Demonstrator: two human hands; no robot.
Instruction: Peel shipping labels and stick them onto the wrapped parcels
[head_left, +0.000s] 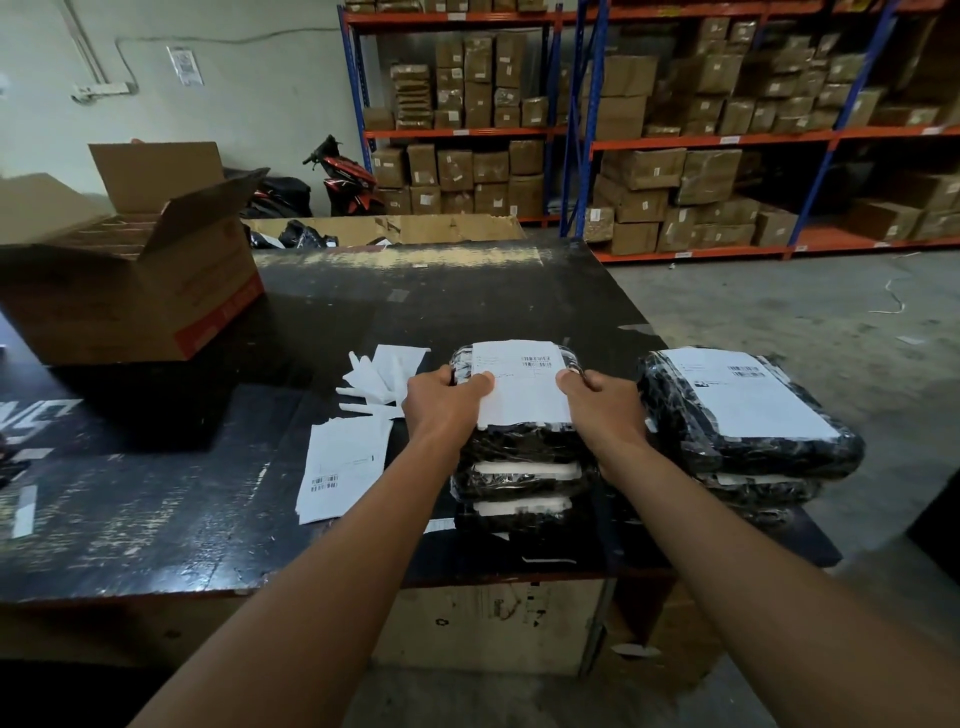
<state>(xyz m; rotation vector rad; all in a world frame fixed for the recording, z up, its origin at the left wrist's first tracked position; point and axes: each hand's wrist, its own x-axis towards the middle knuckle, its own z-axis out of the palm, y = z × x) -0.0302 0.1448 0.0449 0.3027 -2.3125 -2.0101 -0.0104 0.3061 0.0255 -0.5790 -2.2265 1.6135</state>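
While my left hand (441, 402) and right hand (605, 402) curl their fingers round the top parcel (519, 441) at its sides, thumbs pressing the label (522, 389), I judge it soft, light and wrap-slick. Its stack (519, 488) sits toward the desk's (467, 291) near right corner, so side holds suit.

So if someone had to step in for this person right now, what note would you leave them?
Hands: left hand and right hand each grip a side of the top parcel on the middle stack, left thumb on its label.
Things: right stack beside it, also labelled on top; a loose label lies left of the stacks on the table, backing papers behind it.
Done: both top parcels carry labels.
Left: probably set this parcel aside, then use the loose label; lower parcels' labelling cannot be told.
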